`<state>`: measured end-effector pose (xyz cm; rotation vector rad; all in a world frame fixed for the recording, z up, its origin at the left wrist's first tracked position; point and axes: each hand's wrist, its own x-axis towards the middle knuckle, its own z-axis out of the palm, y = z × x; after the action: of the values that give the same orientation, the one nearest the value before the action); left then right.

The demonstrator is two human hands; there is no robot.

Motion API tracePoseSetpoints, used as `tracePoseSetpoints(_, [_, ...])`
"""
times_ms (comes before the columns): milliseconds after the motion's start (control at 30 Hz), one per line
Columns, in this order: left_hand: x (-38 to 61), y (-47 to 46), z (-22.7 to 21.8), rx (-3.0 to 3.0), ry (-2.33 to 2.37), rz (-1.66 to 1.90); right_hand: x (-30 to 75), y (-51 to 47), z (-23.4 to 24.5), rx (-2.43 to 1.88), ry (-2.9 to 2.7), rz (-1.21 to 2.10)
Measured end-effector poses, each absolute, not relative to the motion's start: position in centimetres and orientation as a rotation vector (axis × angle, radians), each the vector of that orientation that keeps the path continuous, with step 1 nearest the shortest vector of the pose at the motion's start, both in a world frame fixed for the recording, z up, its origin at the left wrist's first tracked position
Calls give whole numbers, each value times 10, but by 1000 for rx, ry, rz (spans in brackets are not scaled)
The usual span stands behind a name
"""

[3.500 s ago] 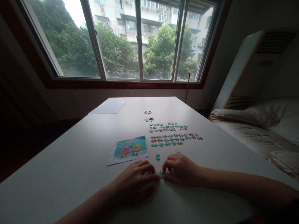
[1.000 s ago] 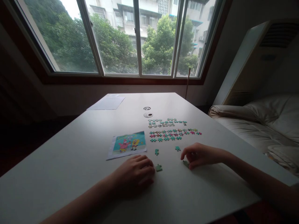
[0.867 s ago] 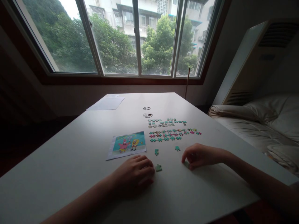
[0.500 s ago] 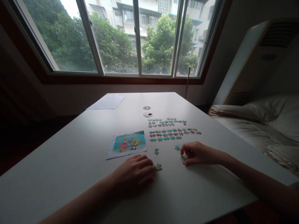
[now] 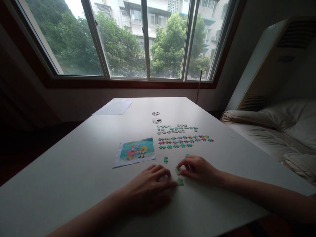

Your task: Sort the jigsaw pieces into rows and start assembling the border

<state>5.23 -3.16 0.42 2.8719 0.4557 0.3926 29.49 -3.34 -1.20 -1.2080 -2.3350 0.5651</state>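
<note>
Green puzzle piece [image 5: 180, 181] toward the worktop's [image 5: 103, 138] near edge touches the left hand [image 5: 154, 186], whose grip is loosely parted; the right hand [image 5: 197, 168] pinches a second piece [image 5: 177, 170] just beyond. Seemingly they're being paired, calling for aligned tabs. Farther, the cartoon sheet [image 5: 137, 150] and, at the far-left corner, papers [image 5: 112, 108] show no readable writing.

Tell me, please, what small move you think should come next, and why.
I would probably ease the pinched piece toward the near green piece to test their fit. The right hand holds the first just beyond the second, and the left hand has its thumb at the second's edge, perhaps able to steady it.
</note>
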Motion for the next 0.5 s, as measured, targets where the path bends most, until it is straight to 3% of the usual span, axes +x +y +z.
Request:
tracePoseSetpoints(300, [58, -30, 1, 2888, 686, 381, 296, -43, -11, -994, -2465, 616])
tracePoseSetpoints(500, [58, -27, -2, 2915, 740, 268, 315, -38, 12, -947, -2664, 855])
